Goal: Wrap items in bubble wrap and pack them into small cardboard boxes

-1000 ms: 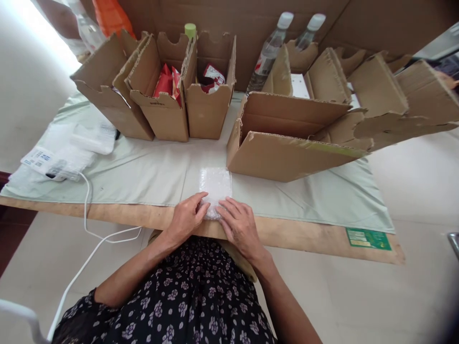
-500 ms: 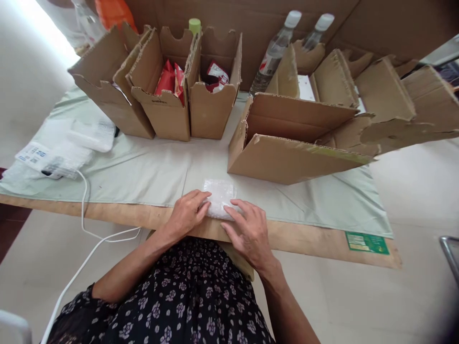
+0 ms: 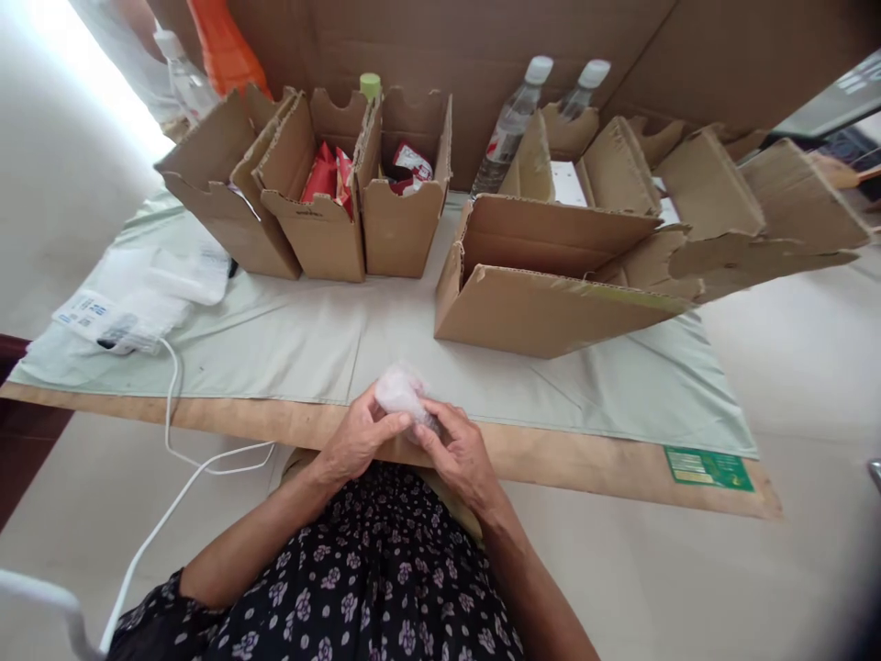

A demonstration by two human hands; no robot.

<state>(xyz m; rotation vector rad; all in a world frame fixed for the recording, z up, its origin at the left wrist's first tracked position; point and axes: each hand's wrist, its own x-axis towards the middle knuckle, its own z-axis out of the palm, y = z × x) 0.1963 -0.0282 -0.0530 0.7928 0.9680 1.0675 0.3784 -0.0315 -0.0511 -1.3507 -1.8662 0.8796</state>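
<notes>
1. We see both hands closed on one small thing. The left hand (image 3: 358, 433) pinches the bubble-wrap bundle (image 3: 400, 389) with thumb and curled fingers on its left side. The right hand (image 3: 458, 448) curls its fingers against the bundle's right and lower side. Neither grip is open and neither holds anything else.
2. The bundle sits between the two hands, lifted just above the near edge of the surface (image 3: 585, 459). It is over the border of the pale green cloth (image 3: 619, 386).
3. We judge the step in hand to be rolling or folding the wrap into a tight wad, since the fingers press in from both sides.
4. In our judgement, any further move calls for a steady pinch so the springy wrap does not unroll. It also needs one hand freed without loosening the other.
5. The nearest container is the large open cardboard box (image 3: 543, 308), well beyond the hands. Three upright cardboard boxes (image 3: 320, 234) stand to the left of it, and two of them hold red packets (image 3: 323, 174).
6. The bundle is blurred, so we cannot tell whether anything is wrapped inside it.
7. The fingers hide its underside, and the palms face away from us.
8. The insides of the boxes on the far right are hidden by their flaps.
9. The print on the white plastic bags (image 3: 130, 298) is too small to read.
</notes>
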